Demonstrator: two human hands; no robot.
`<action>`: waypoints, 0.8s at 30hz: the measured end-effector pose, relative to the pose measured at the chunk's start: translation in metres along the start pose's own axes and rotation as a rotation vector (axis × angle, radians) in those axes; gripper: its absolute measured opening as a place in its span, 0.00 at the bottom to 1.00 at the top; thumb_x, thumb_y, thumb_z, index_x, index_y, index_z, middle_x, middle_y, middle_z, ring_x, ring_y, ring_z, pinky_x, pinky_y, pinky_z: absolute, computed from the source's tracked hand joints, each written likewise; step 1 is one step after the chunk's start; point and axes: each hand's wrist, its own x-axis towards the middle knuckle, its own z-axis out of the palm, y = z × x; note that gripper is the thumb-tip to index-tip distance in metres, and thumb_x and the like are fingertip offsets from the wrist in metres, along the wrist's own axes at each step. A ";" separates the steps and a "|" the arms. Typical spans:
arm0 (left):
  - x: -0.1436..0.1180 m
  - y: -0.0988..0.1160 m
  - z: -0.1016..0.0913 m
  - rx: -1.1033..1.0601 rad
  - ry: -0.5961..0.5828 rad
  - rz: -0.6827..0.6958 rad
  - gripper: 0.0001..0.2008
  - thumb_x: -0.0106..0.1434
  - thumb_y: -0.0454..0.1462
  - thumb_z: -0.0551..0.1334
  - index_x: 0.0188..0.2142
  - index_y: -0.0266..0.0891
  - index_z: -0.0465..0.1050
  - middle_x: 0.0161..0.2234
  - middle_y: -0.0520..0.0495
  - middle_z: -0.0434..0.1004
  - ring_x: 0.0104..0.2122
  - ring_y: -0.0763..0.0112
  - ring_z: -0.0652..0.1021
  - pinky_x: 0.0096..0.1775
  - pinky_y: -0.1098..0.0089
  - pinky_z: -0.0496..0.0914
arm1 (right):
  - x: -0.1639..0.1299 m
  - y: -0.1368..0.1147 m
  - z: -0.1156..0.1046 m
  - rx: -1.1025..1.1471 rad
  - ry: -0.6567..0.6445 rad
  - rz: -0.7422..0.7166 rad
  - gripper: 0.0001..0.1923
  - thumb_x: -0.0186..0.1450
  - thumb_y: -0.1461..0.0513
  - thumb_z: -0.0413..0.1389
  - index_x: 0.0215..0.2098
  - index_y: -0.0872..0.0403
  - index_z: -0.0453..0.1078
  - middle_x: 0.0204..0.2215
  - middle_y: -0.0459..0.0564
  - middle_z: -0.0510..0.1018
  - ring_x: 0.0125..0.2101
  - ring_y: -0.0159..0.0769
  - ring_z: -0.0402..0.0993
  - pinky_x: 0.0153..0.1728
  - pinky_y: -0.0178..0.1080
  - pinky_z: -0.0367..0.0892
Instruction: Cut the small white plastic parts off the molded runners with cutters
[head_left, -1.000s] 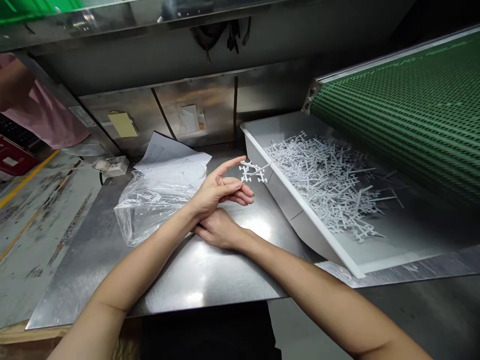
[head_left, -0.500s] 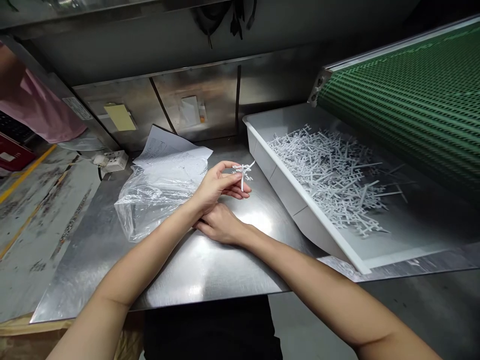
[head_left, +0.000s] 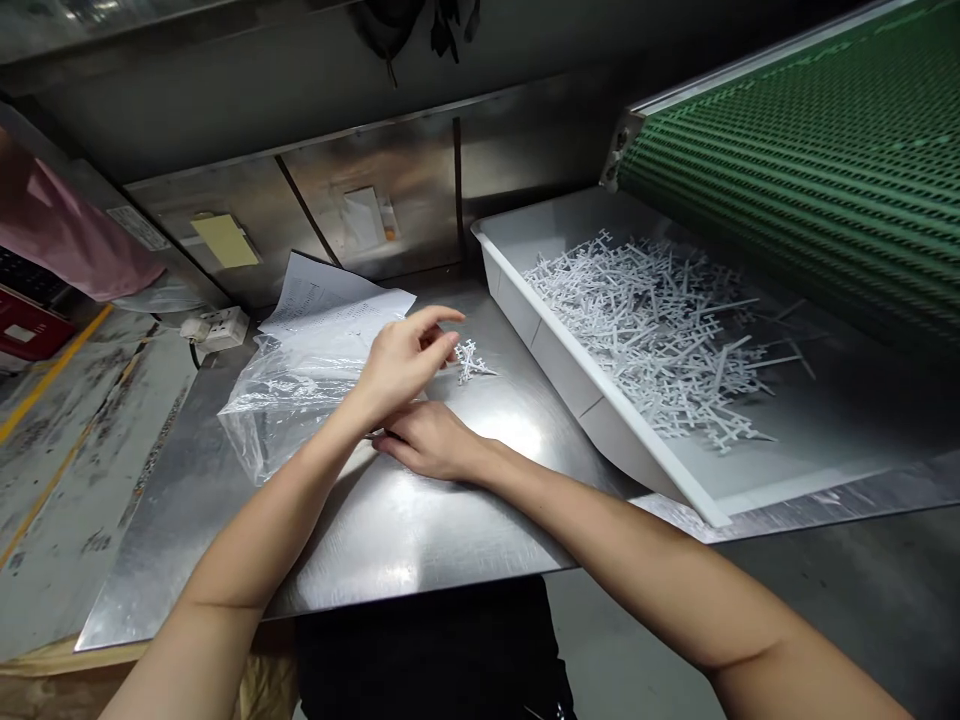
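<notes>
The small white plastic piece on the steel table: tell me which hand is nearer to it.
Left. The left hand has its fingertips right beside the white plastic piece; the right hand rests flat on the table, nearer the person.

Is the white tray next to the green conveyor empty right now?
No, the white tray holds a heap of white plastic pieces spread across its floor beside the green conveyor.

Green conveyor belt (head_left: 810, 170), power socket (head_left: 220, 327), yellow note (head_left: 225, 241).
</notes>
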 end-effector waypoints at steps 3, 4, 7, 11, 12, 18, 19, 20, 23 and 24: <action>0.017 0.001 -0.011 0.191 0.019 0.064 0.14 0.72 0.37 0.67 0.55 0.42 0.84 0.42 0.47 0.88 0.43 0.62 0.85 0.46 0.65 0.76 | 0.000 -0.002 -0.001 0.006 -0.009 -0.003 0.13 0.82 0.58 0.59 0.57 0.56 0.82 0.50 0.56 0.88 0.46 0.46 0.84 0.47 0.44 0.72; 0.022 0.002 -0.014 0.262 -0.038 0.087 0.15 0.71 0.37 0.68 0.56 0.42 0.83 0.46 0.45 0.88 0.47 0.60 0.85 0.48 0.64 0.76 | 0.000 -0.003 -0.002 0.003 -0.013 -0.003 0.13 0.82 0.58 0.59 0.57 0.56 0.82 0.50 0.56 0.88 0.45 0.45 0.84 0.47 0.44 0.72; 0.035 0.003 -0.013 0.457 -0.336 0.157 0.22 0.68 0.40 0.72 0.61 0.44 0.81 0.59 0.43 0.84 0.56 0.55 0.83 0.55 0.60 0.75 | 0.000 -0.004 -0.003 -0.016 -0.018 -0.003 0.13 0.82 0.57 0.59 0.57 0.55 0.82 0.50 0.55 0.89 0.43 0.45 0.84 0.44 0.43 0.70; 0.039 0.005 0.002 0.817 -0.511 0.229 0.23 0.69 0.43 0.73 0.62 0.44 0.80 0.58 0.40 0.80 0.55 0.49 0.81 0.51 0.59 0.74 | 0.000 -0.006 -0.003 -0.027 -0.010 -0.002 0.13 0.82 0.58 0.60 0.56 0.56 0.83 0.49 0.55 0.89 0.44 0.45 0.84 0.44 0.43 0.70; 0.038 0.005 0.006 0.897 -0.515 0.257 0.22 0.69 0.43 0.73 0.60 0.43 0.80 0.56 0.39 0.80 0.54 0.49 0.81 0.49 0.59 0.74 | 0.000 -0.005 -0.002 -0.025 -0.007 -0.004 0.13 0.81 0.58 0.60 0.56 0.56 0.83 0.50 0.55 0.89 0.45 0.46 0.84 0.44 0.43 0.71; 0.044 0.001 0.019 1.052 -0.602 0.404 0.27 0.61 0.41 0.79 0.58 0.42 0.81 0.63 0.36 0.76 0.61 0.44 0.76 0.57 0.55 0.71 | 0.002 -0.006 -0.002 -0.052 -0.011 -0.002 0.12 0.81 0.58 0.61 0.55 0.55 0.83 0.50 0.55 0.89 0.44 0.46 0.84 0.43 0.42 0.70; 0.046 0.000 0.019 1.043 -0.606 0.405 0.27 0.62 0.41 0.79 0.59 0.41 0.80 0.64 0.36 0.76 0.62 0.44 0.76 0.59 0.54 0.71 | 0.002 -0.007 -0.003 -0.061 -0.016 -0.002 0.12 0.81 0.58 0.61 0.54 0.55 0.83 0.49 0.54 0.89 0.43 0.45 0.84 0.41 0.42 0.68; 0.049 -0.002 0.018 1.031 -0.603 0.397 0.27 0.62 0.41 0.79 0.60 0.41 0.80 0.65 0.36 0.76 0.62 0.43 0.76 0.59 0.54 0.71 | 0.001 -0.008 -0.005 -0.069 -0.020 -0.004 0.11 0.81 0.58 0.61 0.53 0.55 0.83 0.48 0.54 0.89 0.41 0.45 0.83 0.39 0.42 0.67; 0.057 -0.007 0.015 0.956 -0.550 0.335 0.27 0.66 0.41 0.76 0.62 0.41 0.79 0.66 0.36 0.75 0.59 0.46 0.79 0.55 0.55 0.73 | 0.000 -0.011 -0.009 -0.091 -0.027 -0.010 0.11 0.81 0.57 0.60 0.51 0.55 0.82 0.46 0.53 0.88 0.39 0.43 0.82 0.35 0.41 0.62; 0.059 -0.009 0.014 0.911 -0.534 0.305 0.29 0.66 0.41 0.76 0.65 0.42 0.77 0.68 0.37 0.74 0.57 0.48 0.81 0.54 0.57 0.74 | 0.000 -0.012 -0.010 -0.096 -0.029 -0.011 0.11 0.81 0.57 0.60 0.50 0.54 0.82 0.45 0.53 0.88 0.38 0.43 0.81 0.35 0.41 0.61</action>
